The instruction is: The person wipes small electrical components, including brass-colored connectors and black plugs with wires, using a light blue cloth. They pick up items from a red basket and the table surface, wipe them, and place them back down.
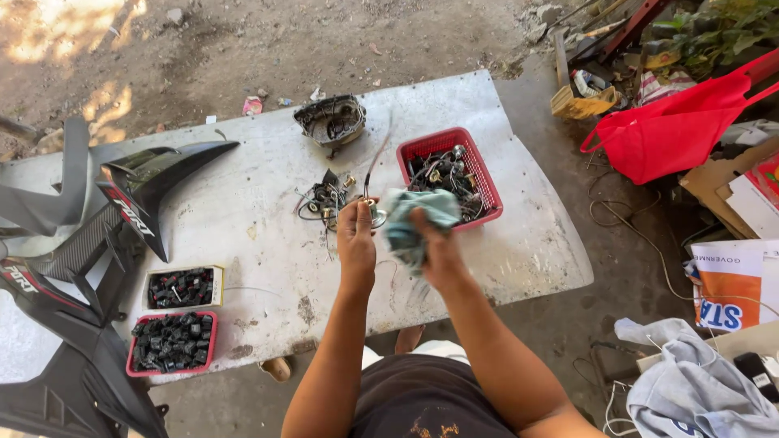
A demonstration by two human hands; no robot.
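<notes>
My left hand (pixel 355 243) is raised over the grey panel (pixel 260 203) used as a table, pinching a small metal part with a thin wire (pixel 375 166) that sticks upward. My right hand (pixel 438 251) grips a pale blue cloth (pixel 412 221) and presses it against that part. Just beyond my hands lies a tangle of small wired parts (pixel 324 199). A red plastic basket (pixel 487 195) of mixed metal and wired parts stands to the right of it. A grey round engine-like cover (pixel 330 120) lies at the far edge.
Two small trays of black parts, one cream (pixel 182 288) and one red (pixel 172 342), sit at the front left. Black motorcycle fairings (pixel 122 203) lie at the left. A red bag (pixel 673 130), cardboard and clothes (pixel 690 389) clutter the ground at the right.
</notes>
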